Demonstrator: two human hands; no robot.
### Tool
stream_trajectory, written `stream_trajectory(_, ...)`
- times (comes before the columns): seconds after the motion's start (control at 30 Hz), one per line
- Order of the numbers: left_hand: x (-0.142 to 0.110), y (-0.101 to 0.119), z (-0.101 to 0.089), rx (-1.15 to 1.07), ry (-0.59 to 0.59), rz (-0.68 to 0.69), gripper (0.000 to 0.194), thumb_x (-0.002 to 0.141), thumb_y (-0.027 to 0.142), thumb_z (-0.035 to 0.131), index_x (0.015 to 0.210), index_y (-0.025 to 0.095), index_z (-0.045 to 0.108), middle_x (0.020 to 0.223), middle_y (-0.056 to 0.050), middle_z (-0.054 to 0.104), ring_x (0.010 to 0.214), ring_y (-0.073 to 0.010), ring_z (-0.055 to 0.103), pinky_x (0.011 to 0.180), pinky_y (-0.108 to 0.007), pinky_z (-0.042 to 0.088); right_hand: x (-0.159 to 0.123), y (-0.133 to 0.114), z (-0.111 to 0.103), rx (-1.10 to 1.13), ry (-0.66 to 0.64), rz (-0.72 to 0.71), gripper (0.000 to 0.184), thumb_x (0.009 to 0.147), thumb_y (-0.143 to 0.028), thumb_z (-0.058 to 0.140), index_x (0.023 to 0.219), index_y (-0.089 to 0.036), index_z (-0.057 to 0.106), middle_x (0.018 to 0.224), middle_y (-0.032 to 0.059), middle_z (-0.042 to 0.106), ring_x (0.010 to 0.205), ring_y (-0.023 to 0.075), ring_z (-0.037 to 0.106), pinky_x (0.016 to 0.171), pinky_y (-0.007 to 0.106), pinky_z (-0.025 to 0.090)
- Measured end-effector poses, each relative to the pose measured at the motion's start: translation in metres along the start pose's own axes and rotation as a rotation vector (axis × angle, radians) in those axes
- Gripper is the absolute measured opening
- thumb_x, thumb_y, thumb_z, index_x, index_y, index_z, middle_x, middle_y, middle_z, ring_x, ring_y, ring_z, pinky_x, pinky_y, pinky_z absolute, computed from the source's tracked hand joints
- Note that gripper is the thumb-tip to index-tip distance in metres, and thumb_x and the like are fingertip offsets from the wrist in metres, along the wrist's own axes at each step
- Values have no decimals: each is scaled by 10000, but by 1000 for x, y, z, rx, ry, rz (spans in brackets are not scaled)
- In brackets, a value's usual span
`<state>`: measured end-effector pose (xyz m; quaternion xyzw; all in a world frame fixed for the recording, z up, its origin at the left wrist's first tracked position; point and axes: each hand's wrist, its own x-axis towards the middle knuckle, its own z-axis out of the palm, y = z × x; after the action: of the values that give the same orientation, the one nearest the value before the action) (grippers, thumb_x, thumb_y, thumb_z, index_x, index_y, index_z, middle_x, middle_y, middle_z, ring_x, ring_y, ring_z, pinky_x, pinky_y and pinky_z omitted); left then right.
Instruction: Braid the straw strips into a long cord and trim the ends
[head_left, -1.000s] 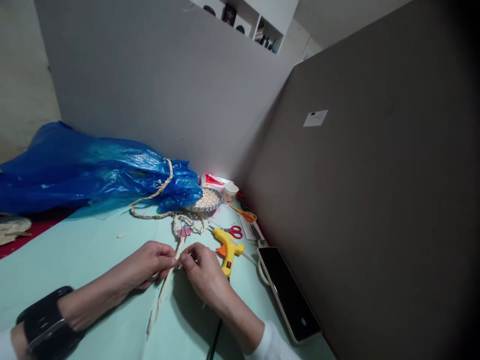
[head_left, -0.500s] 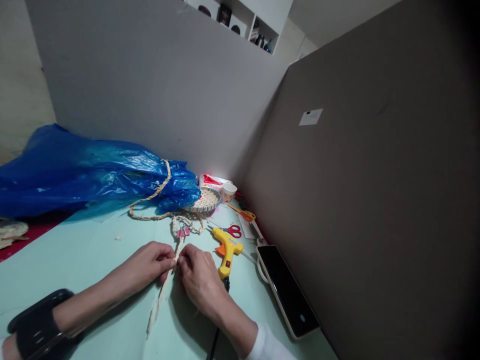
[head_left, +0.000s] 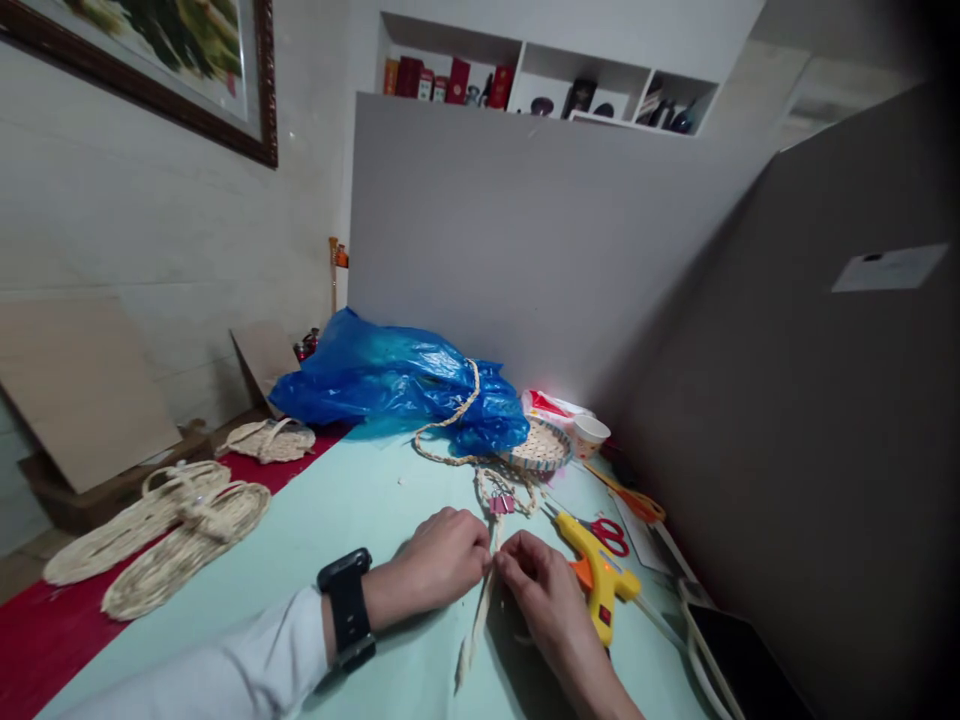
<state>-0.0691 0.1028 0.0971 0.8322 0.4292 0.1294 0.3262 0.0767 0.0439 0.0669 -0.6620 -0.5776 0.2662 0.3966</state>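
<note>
The workpiece is a narrow braided strand (head_left: 484, 604) of pale, matte plant fiber, lying over the smooth, pale green surface of the table (head_left: 360, 535). Its upper section is plaited; its lower end is loose, flat and frayed to a point. The left hand (head_left: 448, 558) is curled, with its fingertips closed on the strand from the left. The right hand (head_left: 541, 592) pinches the strand from the right between thumb and forefinger, close beside the left fingertips. A pink binder clip (head_left: 502, 504) grips the braid just above both hands; looped braid lies around the clip.

A coarse twisted cord (head_left: 474, 385) passes over the glossy, crumpled blue plastic bag (head_left: 375, 382) behind the work area. The round, shallow basket (head_left: 546, 446) has an openwork weave and a blue-laced rim; it sits against the bag, beside a paper cup (head_left: 591, 432).

To the right of the right hand lies a yellow glue gun (head_left: 604, 578) with an orange trigger, near that hand. Red-handled scissors (head_left: 611, 535) lie just behind it, with orange-handled scissors (head_left: 637, 502) farther back. Woven sandals (head_left: 184, 540) of rough, ridged fiber rest at left on red cloth (head_left: 46, 630), well apart from the hands.
</note>
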Motion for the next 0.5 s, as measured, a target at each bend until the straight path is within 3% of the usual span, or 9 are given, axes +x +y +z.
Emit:
stream_trajectory(0.13,-4,7,4,87,58,-43,233,942,319,598,786,167,679,793,-28,708,812,-194,666,813,-391,512,-3,-6,1,-25,79,-34,255,735,-441,507,602,-224,491,576,20,538,585,189,472,566,301,327)
stream_trajectory(0.3,-15,21,16,140,92,-56,316,946,222,438,951,137,743,949,-192,766,893,-296,710,748,-404,487,0,-6,-1,182,66,31,314,677,-503,588,586,-204,552,565,28,551,569,181,463,562,299,334)
stream_trajectory(0.5,-32,22,31,216,93,43,385,928,171,376,1169,135,673,1055,-219,731,988,-355,683,846,-473,493,-3,-8,-2,488,-44,271,304,581,-459,718,643,-204,566,481,-50,428,478,108,335,491,237,223)
